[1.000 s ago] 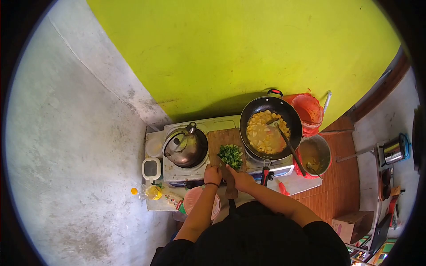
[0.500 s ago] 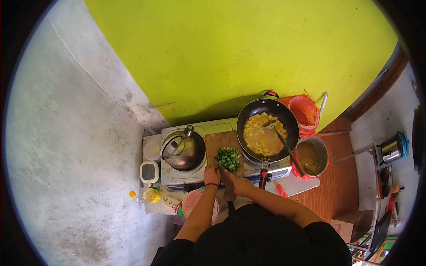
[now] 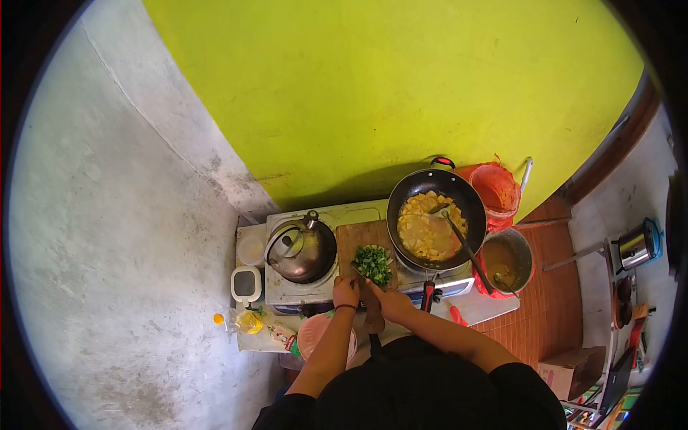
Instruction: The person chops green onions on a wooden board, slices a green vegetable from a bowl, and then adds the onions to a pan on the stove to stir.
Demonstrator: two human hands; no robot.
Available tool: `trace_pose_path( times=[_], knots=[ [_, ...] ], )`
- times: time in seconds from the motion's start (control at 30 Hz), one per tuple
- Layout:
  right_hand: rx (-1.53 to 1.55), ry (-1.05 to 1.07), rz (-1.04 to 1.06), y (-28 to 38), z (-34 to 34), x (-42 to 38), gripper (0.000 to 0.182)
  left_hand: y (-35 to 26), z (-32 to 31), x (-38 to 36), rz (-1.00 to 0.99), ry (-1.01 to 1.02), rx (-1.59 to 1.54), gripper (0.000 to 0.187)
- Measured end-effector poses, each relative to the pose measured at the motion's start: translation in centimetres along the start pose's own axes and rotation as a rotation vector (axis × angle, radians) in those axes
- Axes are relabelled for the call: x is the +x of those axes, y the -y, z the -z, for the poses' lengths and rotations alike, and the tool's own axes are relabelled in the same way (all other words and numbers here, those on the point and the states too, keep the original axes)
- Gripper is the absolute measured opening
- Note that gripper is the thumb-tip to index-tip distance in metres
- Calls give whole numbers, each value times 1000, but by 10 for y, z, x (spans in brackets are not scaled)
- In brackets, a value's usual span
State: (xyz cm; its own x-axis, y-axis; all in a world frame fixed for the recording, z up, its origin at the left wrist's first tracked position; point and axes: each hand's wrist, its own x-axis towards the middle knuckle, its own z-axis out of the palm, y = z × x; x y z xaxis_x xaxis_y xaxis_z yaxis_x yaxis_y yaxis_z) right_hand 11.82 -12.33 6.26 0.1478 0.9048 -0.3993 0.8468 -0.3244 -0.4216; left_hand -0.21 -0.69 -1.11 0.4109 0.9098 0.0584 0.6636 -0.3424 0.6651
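A pile of chopped greens (image 3: 373,261) lies on a wooden cutting board (image 3: 356,236) that rests across the stove (image 3: 287,290), between a kettle and a wok. My left hand (image 3: 345,291) is curled at the board's near left edge, just below the greens; what it holds is too small to tell. Reaching in from the right, my right hand (image 3: 389,298) seems to grip a knife whose thin dark blade points at the greens. The board's handle (image 3: 373,315) sticks out toward me between the two hands.
A metal kettle (image 3: 301,249) sits on the left burner. On the right, a black wok (image 3: 434,222) holds yellow food and a ladle (image 3: 466,247). Right of it are a steel pot (image 3: 507,258) and an orange bucket (image 3: 496,188). A jar (image 3: 246,284), an oil bottle (image 3: 240,321) and a pink bowl (image 3: 315,333) stand near left.
Both hands stay at the near edge of the board with only slight shifts. The view has moved a little; the greens, wok and kettle are unmoved.
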Motion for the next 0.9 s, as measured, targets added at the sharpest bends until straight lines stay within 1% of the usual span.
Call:
trace_pose_path(
  times=[0.1,0.2,0.3,0.4,0.5,0.6,0.7,0.8,0.9],
  knots=[
    [68,42,-18,-5,0,-1,81,-4,5,-1,-63,3,28,18],
    [215,83,-23,-6,5,-6,76,-10,17,-3,-100,96,145,23],
    [337,49,47,-9,-1,-13,73,8,13,0,-26,48,26,25],
    [350,136,92,-12,-14,-11,71,9,11,2,34,-45,43,23],
    [295,106,104,-14,-17,-10,71,4,11,4,74,-64,76,19],
    [347,9,33,-13,-8,-7,71,5,8,4,38,-20,51,24],
    [316,26,33,-11,-1,-7,70,1,5,3,-55,21,-19,21],
    [252,45,31,-9,-3,-7,70,-5,1,4,-73,-17,-22,19],
    [247,19,61,-11,-6,-7,70,-10,2,6,-32,-9,-46,18]
  ],
)
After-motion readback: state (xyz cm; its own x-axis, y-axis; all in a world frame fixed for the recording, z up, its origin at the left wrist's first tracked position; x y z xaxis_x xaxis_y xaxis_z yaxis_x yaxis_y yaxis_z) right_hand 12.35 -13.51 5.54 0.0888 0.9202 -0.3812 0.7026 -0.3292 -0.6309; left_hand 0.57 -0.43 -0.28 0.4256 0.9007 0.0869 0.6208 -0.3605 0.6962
